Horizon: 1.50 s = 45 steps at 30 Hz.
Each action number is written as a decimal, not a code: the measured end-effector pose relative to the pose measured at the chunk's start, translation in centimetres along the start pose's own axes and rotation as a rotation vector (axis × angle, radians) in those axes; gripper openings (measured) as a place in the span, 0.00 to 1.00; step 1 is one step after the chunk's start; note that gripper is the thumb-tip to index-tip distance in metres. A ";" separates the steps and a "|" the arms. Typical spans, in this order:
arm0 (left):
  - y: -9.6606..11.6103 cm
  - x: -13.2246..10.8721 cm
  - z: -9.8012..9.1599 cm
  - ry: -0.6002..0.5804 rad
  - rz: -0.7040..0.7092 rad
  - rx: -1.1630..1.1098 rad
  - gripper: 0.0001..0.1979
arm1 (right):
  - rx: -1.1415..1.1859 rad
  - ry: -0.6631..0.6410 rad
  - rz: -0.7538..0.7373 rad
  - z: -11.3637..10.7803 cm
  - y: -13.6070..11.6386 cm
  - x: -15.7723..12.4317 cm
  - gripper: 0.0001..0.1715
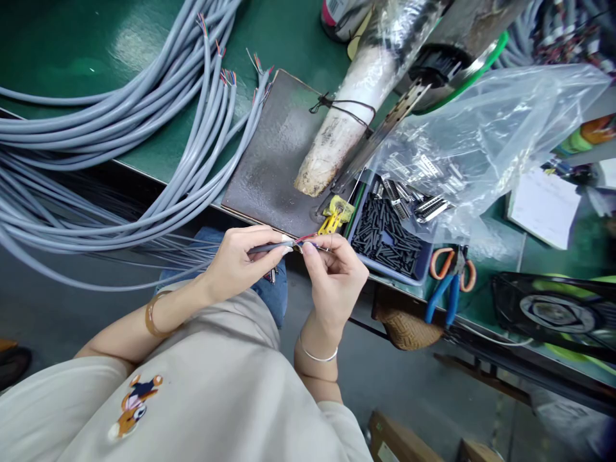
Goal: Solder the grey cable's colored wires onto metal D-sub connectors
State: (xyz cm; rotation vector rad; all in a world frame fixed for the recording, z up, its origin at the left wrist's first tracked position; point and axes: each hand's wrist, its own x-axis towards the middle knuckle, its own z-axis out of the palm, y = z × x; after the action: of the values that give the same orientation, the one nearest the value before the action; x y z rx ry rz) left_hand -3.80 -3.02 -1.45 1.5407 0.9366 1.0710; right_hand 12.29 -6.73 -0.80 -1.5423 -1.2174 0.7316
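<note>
Gripping the grey cable near its stripped end, the left hand sits just beside the right hand, which pinches the thin coloured wires. That end lies between both hands, near the front edge of the dark board.

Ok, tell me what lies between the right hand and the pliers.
In the head view, a blue bin of small black pieces lies between the right hand and the pliers.
</note>
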 end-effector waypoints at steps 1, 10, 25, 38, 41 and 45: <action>0.0 0.0 0.0 0.003 -0.018 -0.017 0.06 | 0.010 -0.003 0.005 0.0 0.0 0.0 0.09; 0.0 0.4 -0.3 -0.222 -0.445 -0.526 0.18 | 0.016 0.026 -0.048 0.0 -0.4 0.0 0.12; 0.3 0.7 -0.4 -0.308 -0.493 -0.538 0.21 | -0.122 0.014 -0.067 -0.9 -0.3 0.1 0.13; 0.2 0.7 -0.2 -0.189 -0.425 -0.444 0.17 | -0.201 0.022 -0.147 -1.0 -0.2 -0.3 0.07; 0.0 0.3 0.3 -0.056 -0.336 -0.403 0.11 | -0.157 0.011 -0.189 -0.9 -0.5 -0.7 0.06; 0.1 0.1 0.9 0.021 -0.281 -0.362 0.09 | 0.086 0.121 -0.126 -1.1 -0.3 -0.3 0.12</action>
State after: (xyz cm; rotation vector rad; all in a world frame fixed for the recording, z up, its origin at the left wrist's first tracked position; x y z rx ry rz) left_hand -2.90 -3.21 -1.44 1.0692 0.8864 0.9907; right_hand 13.08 -7.39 -0.22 -1.4059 -1.1662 0.5920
